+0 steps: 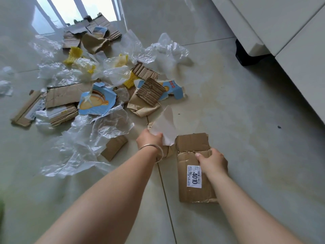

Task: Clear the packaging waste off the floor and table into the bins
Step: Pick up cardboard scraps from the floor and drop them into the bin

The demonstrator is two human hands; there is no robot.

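Packaging waste lies scattered over the pale tiled floor. My left hand (pixel 150 140), with a silver bangle on the wrist, grips a white sheet of paper (pixel 166 126) that stands up from the floor. My right hand (pixel 212 160) holds a flattened brown cardboard piece (pixel 192 173) with a white "4010" label, lying flat on the tiles. Beyond the hands lie torn corrugated cardboard (pixel 149 90), blue printed box scraps (pixel 95 101), crumpled clear plastic film (pixel 98 131) and yellow foam netting (pixel 73 55).
A white cabinet or table edge (pixel 281 32) runs along the upper right, with a dark foot (pixel 246 55) beneath it. More cardboard (pixel 26 110) lies at far left, and a small piece (pixel 114 147) sits just left of my left wrist. No bin is in view.
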